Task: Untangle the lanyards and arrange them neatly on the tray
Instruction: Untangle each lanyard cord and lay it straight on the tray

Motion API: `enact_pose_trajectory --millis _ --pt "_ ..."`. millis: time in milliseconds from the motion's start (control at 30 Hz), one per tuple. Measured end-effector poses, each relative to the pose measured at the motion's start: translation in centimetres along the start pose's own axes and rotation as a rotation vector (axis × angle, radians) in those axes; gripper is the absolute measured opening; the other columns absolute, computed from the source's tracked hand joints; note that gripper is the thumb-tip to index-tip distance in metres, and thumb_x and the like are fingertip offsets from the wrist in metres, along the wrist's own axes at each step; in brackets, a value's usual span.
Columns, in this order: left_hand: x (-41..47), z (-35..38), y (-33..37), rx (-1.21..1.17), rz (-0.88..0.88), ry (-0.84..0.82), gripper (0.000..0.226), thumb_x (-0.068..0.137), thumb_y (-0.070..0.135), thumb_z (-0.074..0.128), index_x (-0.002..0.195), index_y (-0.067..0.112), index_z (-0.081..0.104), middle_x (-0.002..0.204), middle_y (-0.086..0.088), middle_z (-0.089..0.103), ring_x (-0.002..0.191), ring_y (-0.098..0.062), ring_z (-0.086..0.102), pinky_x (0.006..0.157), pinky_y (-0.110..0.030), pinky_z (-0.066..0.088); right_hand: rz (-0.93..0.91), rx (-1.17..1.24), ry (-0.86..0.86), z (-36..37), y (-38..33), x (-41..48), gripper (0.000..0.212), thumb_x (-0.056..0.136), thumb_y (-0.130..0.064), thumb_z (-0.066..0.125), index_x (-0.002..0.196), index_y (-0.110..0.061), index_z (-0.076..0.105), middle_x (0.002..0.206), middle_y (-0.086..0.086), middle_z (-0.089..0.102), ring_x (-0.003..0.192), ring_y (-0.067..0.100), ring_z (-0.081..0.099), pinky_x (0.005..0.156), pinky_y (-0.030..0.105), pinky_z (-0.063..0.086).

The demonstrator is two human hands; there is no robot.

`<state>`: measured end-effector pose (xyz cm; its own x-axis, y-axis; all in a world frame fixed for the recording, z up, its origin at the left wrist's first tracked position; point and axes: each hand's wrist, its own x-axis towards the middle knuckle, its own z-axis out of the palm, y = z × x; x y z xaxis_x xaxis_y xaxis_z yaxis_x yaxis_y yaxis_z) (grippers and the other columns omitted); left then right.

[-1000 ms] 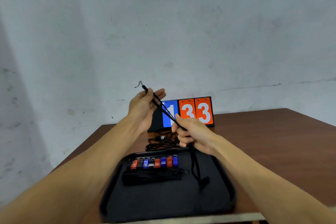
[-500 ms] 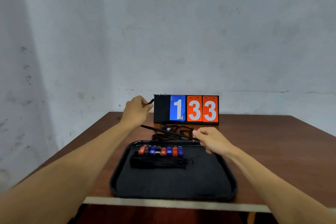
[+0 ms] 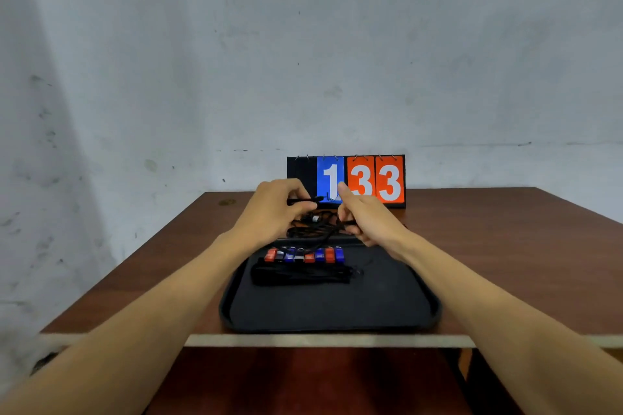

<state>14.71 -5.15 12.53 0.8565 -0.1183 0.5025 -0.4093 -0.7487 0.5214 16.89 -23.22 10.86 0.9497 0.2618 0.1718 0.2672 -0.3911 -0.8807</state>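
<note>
Head view: brown wooden bench (image 3: 488,256) against pale, stained wall (image 3: 303,61). Flip scoreboard (image 3: 347,181) reading 1, 3, 3 stands beyond fingers. Black tray (image 3: 330,313) lies nearer than fingers, at bench front edge. On it, sorted lanyards (image 3: 301,274) bundled straight, red, blue and black clips in row. Tangled lanyards (image 3: 315,227) heaped on bench under and between both hands. Left hand (image 3: 273,209) fingers curled, pinching black strap end. Right hand (image 3: 365,216) fingers closed around strap, thumb raised.
</note>
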Motion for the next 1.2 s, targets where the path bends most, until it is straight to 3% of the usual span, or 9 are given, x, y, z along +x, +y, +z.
enact_pose_trajectory --millis 233,400,500,600,733,833,933,1067,1200 --pt "-1.5 0.6 0.6 0.003 0.049 -0.068 0.012 0.081 0.027 0.073 0.085 0.016 0.072 0.073 0.008 0.069 0.063 -0.001 0.063 0.062 -0.003 0.042 -0.048 -0.014 -0.048 2.1 -0.4 -0.4 0.053 0.095 -0.057 0.034 0.075 -0.011 0.053 0.046 -0.009 0.038 0.035 0.003 0.034 0.043 0.014 0.028" --pt "-2.0 1.3 0.3 0.007 0.032 -0.057 0.013 0.080 0.028 0.073 0.089 0.018 0.073 0.078 0.011 0.070 0.068 -0.002 0.067 0.068 -0.006 0.045 -0.165 -0.141 0.007 2.0 0.3 -0.4 0.046 0.097 -0.046 0.044 0.073 -0.008 0.058 0.050 -0.007 0.044 0.038 -0.002 0.043 0.051 0.014 0.032" --pt "-2.1 1.6 -0.2 0.064 0.011 -0.105 0.019 0.079 0.030 0.074 0.093 0.018 0.071 0.083 0.007 0.070 0.070 -0.004 0.067 0.070 -0.016 0.048 -0.188 -0.150 -0.025 1.7 0.5 -0.5 0.043 0.095 -0.043 0.049 0.071 -0.008 0.053 0.053 -0.002 0.042 0.037 0.001 0.039 0.045 0.010 0.032" --pt "-2.2 1.3 -1.1 0.050 -0.019 -0.157 0.010 0.082 0.030 0.072 0.083 0.020 0.069 0.063 0.009 0.066 0.052 0.003 0.059 0.058 -0.012 0.041 -0.151 0.020 -0.020 1.1 0.8 -0.4 0.038 0.096 -0.040 0.048 0.079 -0.006 0.051 0.055 -0.003 0.039 0.036 0.002 0.036 0.040 0.010 0.030" --pt "-3.2 1.3 -2.6 -0.307 -0.143 -0.153 0.016 0.085 0.025 0.068 0.077 0.012 0.072 0.057 0.004 0.068 0.051 0.007 0.057 0.066 -0.021 0.041 -0.042 0.285 0.029 0.3 2.0 0.1 0.029 0.096 -0.039 0.049 0.081 -0.014 0.050 0.058 -0.002 0.038 0.044 0.006 0.029 0.041 0.017 0.027" --pt "-4.0 1.3 -3.8 -0.660 -0.252 -0.060 0.020 0.080 0.026 0.070 0.078 0.006 0.072 0.067 -0.010 0.068 0.062 -0.007 0.062 0.077 -0.031 0.046 0.013 0.449 0.052 -0.1 3.2 0.4 0.029 0.096 -0.038 0.049 0.082 -0.013 0.050 0.058 -0.002 0.037 0.044 0.007 0.026 0.042 0.018 0.023" --pt "-4.5 1.0 -4.9 -0.791 -0.331 -0.057 0.019 0.076 0.026 0.070 0.080 0.008 0.072 0.074 -0.013 0.065 0.069 -0.015 0.061 0.081 -0.037 0.048 0.060 0.595 0.072 -0.2 4.1 0.4 0.026 0.097 -0.037 0.046 0.085 -0.015 0.052 0.060 -0.002 0.041 0.045 0.006 0.029 0.043 0.018 0.025" --pt "-4.5 0.9 -5.8 -0.823 -0.364 0.040 0.013 0.083 0.013 0.067 0.092 0.007 0.073 0.076 -0.008 0.066 0.066 -0.012 0.057 0.073 -0.032 0.050 0.046 0.389 0.055 0.6 5.3 0.4 0.026 0.098 -0.040 0.041 0.088 -0.016 0.047 0.067 0.001 0.046 0.047 0.006 0.034 0.045 0.019 0.029" --pt "-4.2 1.0 -7.2 -0.712 -0.348 0.123 0.007 0.082 0.009 0.069 0.085 0.013 0.074 0.071 -0.004 0.072 0.054 -0.008 0.056 0.054 -0.019 0.048 0.068 0.215 -0.049 1.4 6.7 0.3 0.024 0.098 -0.039 0.044 0.093 -0.015 0.047 0.072 0.004 0.050 0.048 0.006 0.037 0.047 0.019 0.032"
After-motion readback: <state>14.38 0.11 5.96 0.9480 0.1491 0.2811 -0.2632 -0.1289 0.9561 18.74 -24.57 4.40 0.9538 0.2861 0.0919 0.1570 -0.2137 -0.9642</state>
